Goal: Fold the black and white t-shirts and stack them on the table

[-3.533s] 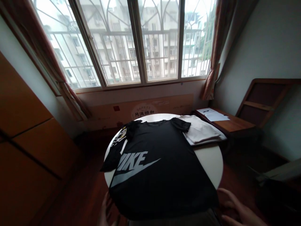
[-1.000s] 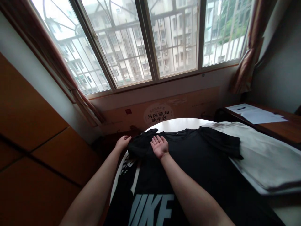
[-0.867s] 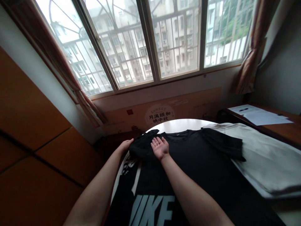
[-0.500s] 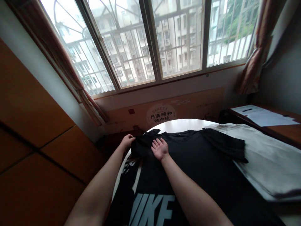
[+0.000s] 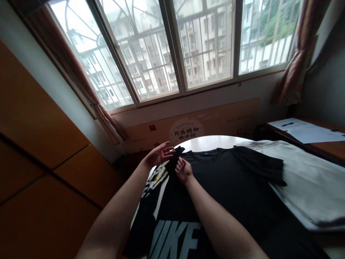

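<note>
Blk tee (image 5: 231, 194) lies on the rd. white table (image 5: 215, 141), prob. light, soft & a bit slick (not fragile tho), best gripped by sleeve (image 5: 262, 163) & shoulder, w/ L hand (image 5: 160, 154) loosely spread, nothing visibly held, & R hand (image 5: 184, 171) half-curled near collar (image 5: 206, 156), hold unclear.

Daylight from the window (image 5: 183, 54) is pretty much all I've got to work with on my feed, and it's blown out near the top, with the buildings (image 5: 219, 43) outside hazy. Indoors it's dim: the cabinet (image 5: 29, 126) on the left goes really murky down low, and the black shirt (image 5: 229, 187) swallows most of its detail. There's glare on the white bench's (image 5: 212, 142) far edge. Wide-lens stretch toward the sides, too, and dark, soft lower corners.
</note>
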`<state>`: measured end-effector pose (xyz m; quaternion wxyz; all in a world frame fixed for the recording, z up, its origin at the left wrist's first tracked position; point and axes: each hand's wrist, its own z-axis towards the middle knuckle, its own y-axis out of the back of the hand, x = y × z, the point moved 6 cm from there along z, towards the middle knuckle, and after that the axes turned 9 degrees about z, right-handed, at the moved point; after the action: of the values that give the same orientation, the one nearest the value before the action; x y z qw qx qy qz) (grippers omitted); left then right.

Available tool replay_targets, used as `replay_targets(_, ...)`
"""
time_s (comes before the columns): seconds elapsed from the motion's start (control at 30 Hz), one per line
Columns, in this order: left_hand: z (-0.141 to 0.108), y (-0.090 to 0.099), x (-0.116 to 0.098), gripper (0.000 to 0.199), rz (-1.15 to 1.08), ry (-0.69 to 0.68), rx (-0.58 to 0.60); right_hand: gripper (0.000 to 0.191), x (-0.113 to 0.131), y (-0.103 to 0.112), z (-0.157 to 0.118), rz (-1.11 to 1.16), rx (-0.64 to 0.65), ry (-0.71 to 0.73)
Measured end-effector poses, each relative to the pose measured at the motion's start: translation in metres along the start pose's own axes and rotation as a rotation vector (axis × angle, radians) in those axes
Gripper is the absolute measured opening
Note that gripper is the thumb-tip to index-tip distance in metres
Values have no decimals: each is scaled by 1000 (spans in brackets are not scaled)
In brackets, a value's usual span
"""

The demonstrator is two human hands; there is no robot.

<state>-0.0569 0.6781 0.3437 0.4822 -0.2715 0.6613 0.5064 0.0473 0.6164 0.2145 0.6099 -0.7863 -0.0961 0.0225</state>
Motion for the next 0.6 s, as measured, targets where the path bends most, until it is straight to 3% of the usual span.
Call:
replay_targets(0.07,-10,-2,-9,57,26,-114,64,39,-3,-9,-3,30,103,-44)
replay_targets(0.17,-21,-2,-1,63,286,-139,-11,47,-3,-19,-8,85,211,-65)
replay_targets(0.3,-40,-25,22,53,534,-121,-24,52,-1,-17,-9,86,190,-63)
replay_targets(0.5,-70,-67,35,65,699,-158,-41,44,-3,-6,1,36,151,-49)
replay_targets(0.6,-73,-72,40,47,698,-132,-77,36,-4,-3,10,-70,179,-18)
